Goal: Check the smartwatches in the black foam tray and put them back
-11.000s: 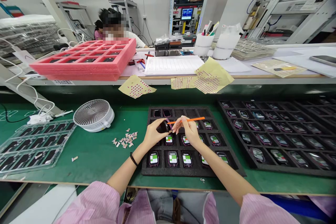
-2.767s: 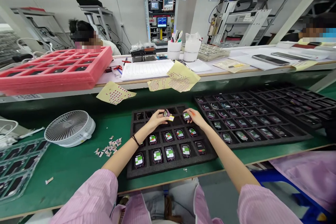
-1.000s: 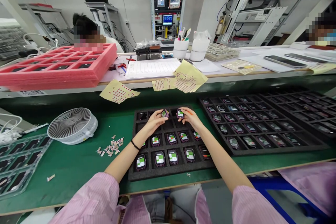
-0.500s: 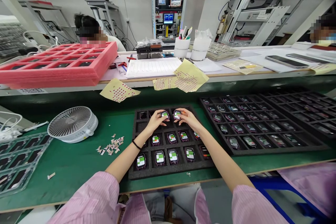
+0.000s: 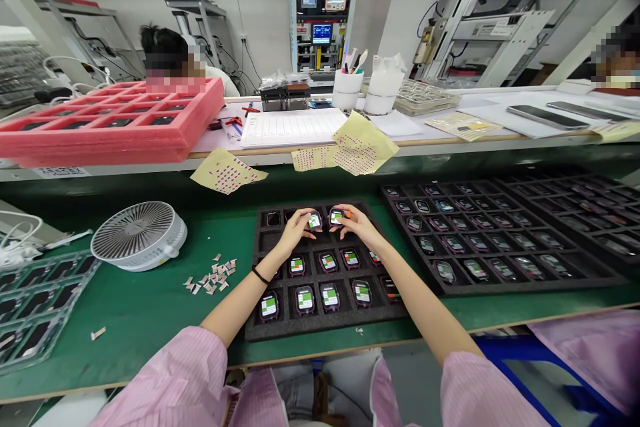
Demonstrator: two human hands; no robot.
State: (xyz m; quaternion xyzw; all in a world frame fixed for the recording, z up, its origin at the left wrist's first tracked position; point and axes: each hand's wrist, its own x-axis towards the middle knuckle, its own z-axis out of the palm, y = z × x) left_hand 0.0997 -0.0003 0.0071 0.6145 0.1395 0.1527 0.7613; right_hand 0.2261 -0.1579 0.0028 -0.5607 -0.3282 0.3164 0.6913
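Observation:
My left hand [image 5: 299, 229] is closed on a small watch-like device [image 5: 315, 220] with a lit green and white screen. A similar device [image 5: 337, 217], also lit, is gripped between the fingers of my right hand [image 5: 356, 223]. Both are held close together over the back rows of a black foam tray [image 5: 320, 331]. In the tray's front two rows lie several devices with lit screens, among them one [image 5: 305, 301] near the front edge. A dark device sits in the back left compartment.
On the green bench stand a white fan [image 5: 139, 235], scattered small pieces [image 5: 213, 277] and a clear tray [image 5: 65, 310]. More black trays [image 5: 450, 287] lie right. Above are a pink foam tray [image 5: 100, 147] and paper sheets [image 5: 293, 127]; people sit beyond.
Both hands stay over the tray with the devices held. The device in my right hand is tilted slightly differently, its screen showing a little more.

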